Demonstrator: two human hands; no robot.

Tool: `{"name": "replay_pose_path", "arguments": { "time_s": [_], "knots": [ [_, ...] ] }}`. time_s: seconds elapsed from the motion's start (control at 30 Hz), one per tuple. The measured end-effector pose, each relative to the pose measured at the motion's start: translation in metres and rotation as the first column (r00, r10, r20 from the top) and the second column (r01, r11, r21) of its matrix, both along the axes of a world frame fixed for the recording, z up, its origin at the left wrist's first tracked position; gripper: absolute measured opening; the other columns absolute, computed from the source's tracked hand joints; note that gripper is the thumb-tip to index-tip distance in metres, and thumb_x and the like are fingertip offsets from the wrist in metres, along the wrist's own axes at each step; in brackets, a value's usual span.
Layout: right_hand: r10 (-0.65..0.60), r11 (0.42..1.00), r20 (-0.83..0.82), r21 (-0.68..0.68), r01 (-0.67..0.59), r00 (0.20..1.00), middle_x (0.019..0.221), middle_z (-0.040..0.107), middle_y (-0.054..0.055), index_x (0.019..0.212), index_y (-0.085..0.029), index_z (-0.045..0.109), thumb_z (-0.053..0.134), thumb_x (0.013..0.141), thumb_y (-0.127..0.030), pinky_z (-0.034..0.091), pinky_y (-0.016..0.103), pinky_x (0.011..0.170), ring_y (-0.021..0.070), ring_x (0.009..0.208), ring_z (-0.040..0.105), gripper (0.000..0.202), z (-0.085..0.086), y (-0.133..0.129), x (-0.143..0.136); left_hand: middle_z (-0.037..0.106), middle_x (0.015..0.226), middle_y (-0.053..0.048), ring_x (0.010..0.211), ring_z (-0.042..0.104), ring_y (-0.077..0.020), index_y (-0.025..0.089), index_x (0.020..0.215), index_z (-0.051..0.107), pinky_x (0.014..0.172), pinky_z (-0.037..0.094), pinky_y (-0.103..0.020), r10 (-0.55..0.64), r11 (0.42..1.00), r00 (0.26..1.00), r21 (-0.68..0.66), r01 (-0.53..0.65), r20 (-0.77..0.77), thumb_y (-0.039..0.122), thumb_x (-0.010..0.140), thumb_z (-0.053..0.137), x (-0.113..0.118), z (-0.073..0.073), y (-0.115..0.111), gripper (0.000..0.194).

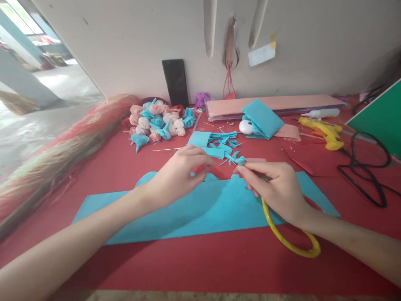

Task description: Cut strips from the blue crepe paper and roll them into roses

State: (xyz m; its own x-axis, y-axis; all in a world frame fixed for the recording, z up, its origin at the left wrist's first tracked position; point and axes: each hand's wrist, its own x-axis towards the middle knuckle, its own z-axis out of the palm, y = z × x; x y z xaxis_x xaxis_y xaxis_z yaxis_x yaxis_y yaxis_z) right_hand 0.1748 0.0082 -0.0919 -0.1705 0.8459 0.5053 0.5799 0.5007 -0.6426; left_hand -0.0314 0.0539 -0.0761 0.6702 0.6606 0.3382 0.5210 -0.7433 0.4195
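Observation:
My right hand pinches a small blue crepe paper rosebud between thumb and forefinger. A yellow loop, shaped like a scissors handle, hangs below that palm; the rest of it is hidden behind the hand. To the left, my left hand hovers with fingers loosely bent and apart, and nothing shows in it. Under both hands lies a long blue crepe paper sheet, with scalloped bits along its far edge. Just beyond the hands are folded blue strips and blue paper scraps.
Several pink, white and blue paper roses are heaped at the back left. A yellow glue gun with a black cord lies right. A phone leans on the wall. Folded blue paper sits by pink sheets.

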Motion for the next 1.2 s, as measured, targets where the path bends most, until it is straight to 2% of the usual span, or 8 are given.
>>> {"name": "replay_pose_path", "arguments": {
  "time_s": [0.07, 0.17, 0.4, 0.7, 0.83, 0.97, 1.2],
  "knots": [
    [-0.012, 0.994, -0.088, -0.107, 0.003, 0.996, 0.043, 0.043, -0.006, 0.051, -0.016, 0.05, 0.053, 0.089, -0.021, 0.034, 0.018, 0.036, 0.0057, 0.037, 0.042, 0.039, -0.005, 0.004, 0.0, 0.069, 0.081, -0.002, 0.083, 0.061, -0.0176, 0.02, 0.089, 0.07, 0.078, 0.048, -0.031, -0.027, 1.0, 0.998, -0.006, 0.027, -0.049, 0.009, 0.086, 0.051, -0.002, -0.011, 0.013, 0.022],
    [-0.035, 0.975, -0.201, -0.221, -0.011, 0.979, 0.046, 0.046, -0.005, 0.06, -0.015, 0.059, 0.053, 0.089, -0.026, 0.035, 0.017, 0.036, 0.0057, 0.037, 0.042, 0.032, -0.013, 0.008, 0.0, 0.071, 0.083, -0.001, 0.081, 0.061, -0.0171, 0.022, 0.088, 0.072, 0.081, 0.047, -0.032, -0.038, 0.999, 0.993, -0.006, 0.038, -0.111, 0.012, 0.084, 0.057, -0.003, -0.02, 0.021, 0.018],
    [-0.065, 0.94, -0.333, -0.338, -0.055, 0.941, 0.046, 0.045, -0.005, 0.062, -0.013, 0.062, 0.056, 0.085, -0.03, 0.029, 0.018, 0.034, 0.005, 0.038, 0.038, 0.029, -0.017, 0.012, 0.003, 0.072, 0.087, -0.002, 0.088, 0.061, -0.0215, 0.023, 0.085, 0.072, 0.097, 0.037, -0.047, 0.032, 0.999, 0.971, 0.038, -0.024, -0.237, 0.019, 0.078, 0.067, 0.001, -0.016, 0.011, 0.009],
    [-0.063, 0.927, -0.369, -0.367, -0.083, 0.927, 0.046, 0.044, -0.005, 0.058, -0.015, 0.058, 0.057, 0.083, -0.029, 0.027, 0.02, 0.036, 0.0053, 0.039, 0.037, 0.028, -0.014, 0.013, 0.005, 0.071, 0.089, 0.0, 0.09, 0.061, -0.0209, 0.024, 0.083, 0.071, 0.099, 0.034, -0.047, 0.048, 0.999, 0.952, 0.008, -0.048, -0.301, 0.02, 0.08, 0.066, 0.005, -0.016, 0.011, 0.008],
    [-0.06, 0.924, -0.377, -0.372, -0.091, 0.924, 0.047, 0.045, -0.005, 0.062, -0.014, 0.061, 0.057, 0.083, -0.03, 0.026, 0.02, 0.035, 0.0054, 0.039, 0.036, 0.026, -0.013, 0.013, 0.006, 0.071, 0.088, -0.001, 0.09, 0.06, -0.0229, 0.023, 0.085, 0.071, 0.099, 0.032, -0.051, 0.072, 0.997, 0.951, 0.002, -0.075, -0.301, 0.023, 0.08, 0.065, 0.006, -0.016, 0.01, 0.008],
    [-0.056, 0.922, -0.378, -0.374, -0.097, 0.924, 0.047, 0.045, -0.005, 0.06, -0.014, 0.06, 0.056, 0.083, -0.03, 0.027, 0.02, 0.035, 0.0052, 0.039, 0.036, 0.028, -0.014, 0.013, 0.006, 0.071, 0.085, 0.0, 0.089, 0.06, -0.0226, 0.023, 0.078, 0.07, 0.102, 0.026, -0.055, 0.078, 0.996, 0.956, -0.012, -0.085, -0.282, 0.019, 0.08, 0.063, 0.006, -0.017, 0.009, 0.008],
    [-0.052, 0.921, -0.38, -0.376, -0.103, 0.924, 0.047, 0.045, -0.006, 0.064, -0.013, 0.062, 0.057, 0.084, -0.032, 0.026, 0.019, 0.034, 0.0049, 0.039, 0.036, 0.028, -0.015, 0.014, 0.007, 0.069, 0.076, 0.001, 0.081, 0.06, -0.0192, 0.02, 0.071, 0.065, 0.098, 0.036, -0.048, 0.062, 0.994, 0.972, -0.072, -0.08, -0.225, 0.012, 0.078, 0.062, 0.009, -0.019, 0.009, 0.011]
  ]
}}
